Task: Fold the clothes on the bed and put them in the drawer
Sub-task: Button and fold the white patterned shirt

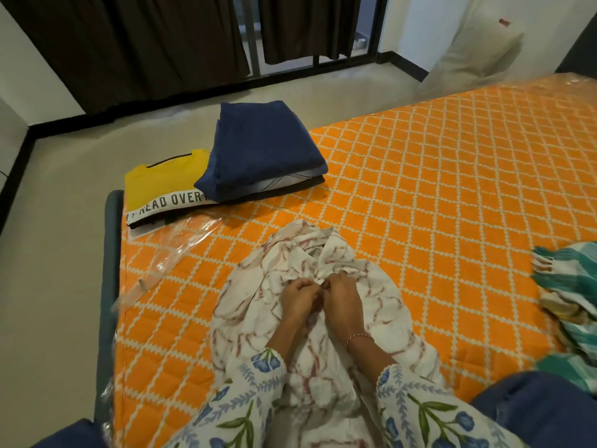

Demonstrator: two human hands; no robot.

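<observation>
A white patterned shirt (310, 318) lies spread on the orange bed (452, 189), the left hand (297, 300) and right hand (344, 300) pinching its front together, apparently fastening it before folding; folded clothes (258, 153) wait near the bed's corner.

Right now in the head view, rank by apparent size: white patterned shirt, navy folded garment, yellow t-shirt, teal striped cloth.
1. white patterned shirt, though nearest the camera
2. navy folded garment
3. yellow t-shirt and teal striped cloth: unsure, one partly covered, the other cut off by the frame
</observation>
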